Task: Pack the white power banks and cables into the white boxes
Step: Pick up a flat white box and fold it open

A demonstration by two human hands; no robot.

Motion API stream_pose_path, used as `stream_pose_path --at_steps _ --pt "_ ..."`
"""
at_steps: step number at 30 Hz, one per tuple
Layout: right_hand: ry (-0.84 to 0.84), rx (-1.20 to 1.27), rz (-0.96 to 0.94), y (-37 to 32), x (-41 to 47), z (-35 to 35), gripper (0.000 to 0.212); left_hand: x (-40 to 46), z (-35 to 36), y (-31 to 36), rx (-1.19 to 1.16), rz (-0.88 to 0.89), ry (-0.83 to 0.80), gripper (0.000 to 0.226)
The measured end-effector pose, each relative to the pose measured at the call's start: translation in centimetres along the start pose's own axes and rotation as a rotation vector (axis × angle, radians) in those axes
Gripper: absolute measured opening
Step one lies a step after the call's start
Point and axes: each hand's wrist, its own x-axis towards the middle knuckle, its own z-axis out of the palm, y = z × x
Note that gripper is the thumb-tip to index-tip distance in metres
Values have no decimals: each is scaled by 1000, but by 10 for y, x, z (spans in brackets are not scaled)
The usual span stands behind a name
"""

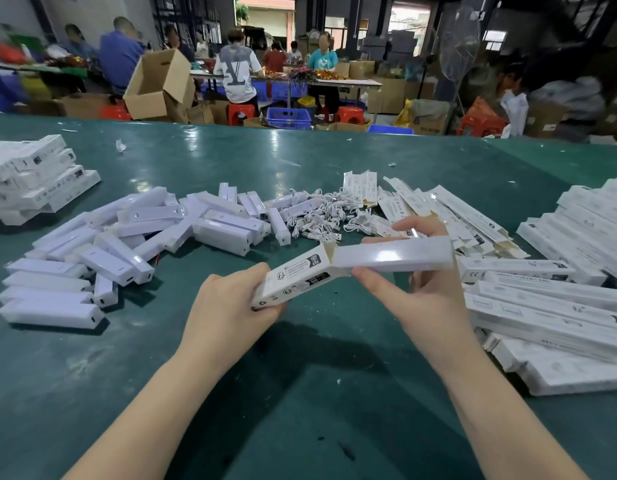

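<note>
My left hand (pixel 230 303) grips a printed white box (pixel 296 277) by its near end, its far end open with a flap up. My right hand (pixel 417 289) holds a long white power bank (pixel 393 256) between thumb and fingers, its left end at the box's open mouth. Loose power banks (pixel 133 237) lie heaped at centre left. A tangle of white cables (pixel 320 216) sits behind the hands. Flat unfolded boxes (pixel 438 209) fan out at centre right.
Stacks of closed white boxes stand at far left (pixel 33 174) and along the right side (pixel 570 278). The green table (pixel 300 393) runs to a far edge, beyond which people work among cardboard cartons, red stools and blue crates.
</note>
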Motion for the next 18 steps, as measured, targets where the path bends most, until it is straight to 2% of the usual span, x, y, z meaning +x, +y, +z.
stream_pose_path --at_steps 6,8,10,13,16,18 --pt "-52 -38 62 -1 -2 -1 91 0 4 -6 -8 26 -52 30" --pt "-76 -20 38 -2 -1 0 92 0 7 -6 -18 41 -71 27" --pt "-79 -26 -3 -3 -1 1 78 0 8 -5 -26 38 -57 27" --pt "-138 -154 -29 -2 -2 4 40 -1 7 -3 -100 25 -37 31" --pt "-119 -145 -51 -2 -5 8 38 -1 5 -2 -113 28 -38 32" --pt "-95 -114 -82 -3 -6 9 29 0 5 -2 -163 13 -47 31"
